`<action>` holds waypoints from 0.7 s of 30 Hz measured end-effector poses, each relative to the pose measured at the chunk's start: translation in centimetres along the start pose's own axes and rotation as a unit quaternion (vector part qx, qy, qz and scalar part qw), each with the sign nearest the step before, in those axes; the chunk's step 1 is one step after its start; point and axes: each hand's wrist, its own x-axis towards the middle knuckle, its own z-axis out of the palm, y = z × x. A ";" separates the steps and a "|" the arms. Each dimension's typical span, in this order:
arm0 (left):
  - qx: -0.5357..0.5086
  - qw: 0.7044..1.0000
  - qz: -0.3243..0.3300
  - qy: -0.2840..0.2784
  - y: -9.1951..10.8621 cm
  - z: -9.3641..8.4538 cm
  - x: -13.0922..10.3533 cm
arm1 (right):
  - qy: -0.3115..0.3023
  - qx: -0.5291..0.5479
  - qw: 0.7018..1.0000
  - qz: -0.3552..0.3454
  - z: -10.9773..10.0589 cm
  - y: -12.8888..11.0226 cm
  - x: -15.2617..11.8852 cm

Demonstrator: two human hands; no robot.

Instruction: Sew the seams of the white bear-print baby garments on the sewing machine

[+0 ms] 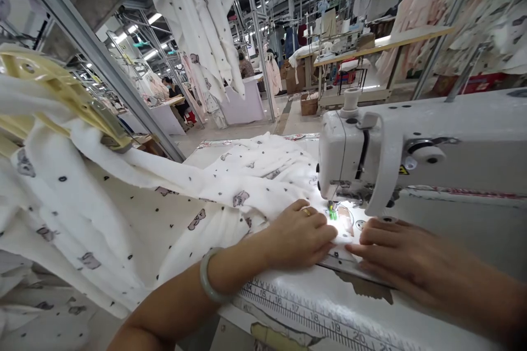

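White fleecy fabric [247, 189] with small dots and grey animal prints spreads over the machine table, its far end draped at the left. A white sewing machine [354, 148] stands at the right, its lamp lighting the needle area and a green presser foot [332, 213]. My left hand [298, 235], with a ring and a bangle, presses the fabric just left of the foot, fingers curled together on it. To the right of the foot, my right hand [399, 249] rests at the fabric's edge, index finger stretched toward it and the other fingers bent.
A printed ruler strip [304, 312] runs along the front table edge. Yellow plastic clamp-like holder [53, 88] bears fabric at the left, beside a slanted metal post [99, 60]. Printed garments [201, 11] hang behind. A seated person [175, 93] is farther back.
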 end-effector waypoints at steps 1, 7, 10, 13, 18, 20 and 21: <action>0.011 1.000 0.007 0.015 0.2 0.1 0.0 | -0.012 0.013 1.000 0.004 0.1 -0.1 0.0; 0.049 0.995 0.053 0.070 0.6 1.1 -0.4 | -0.012 0.054 0.998 -0.003 0.5 -0.9 0.2; 0.052 0.992 0.085 0.082 0.5 1.1 -0.6 | -0.039 0.067 0.997 0.007 0.2 -1.0 0.2; 0.057 0.989 0.103 0.087 0.4 1.0 -0.7 | -0.069 0.078 0.994 0.015 -0.1 -0.9 0.2; 0.062 0.989 0.117 0.062 0.4 0.8 -0.7 | -0.072 0.092 0.993 0.022 -0.2 -0.7 -0.2; 0.056 0.989 0.119 0.061 0.4 0.8 -0.8 | -0.047 0.084 0.995 0.033 0.0 -0.5 -0.5; 0.053 0.989 0.119 0.065 0.4 0.8 -0.8 | -0.026 0.074 0.996 0.039 0.2 -0.3 -0.7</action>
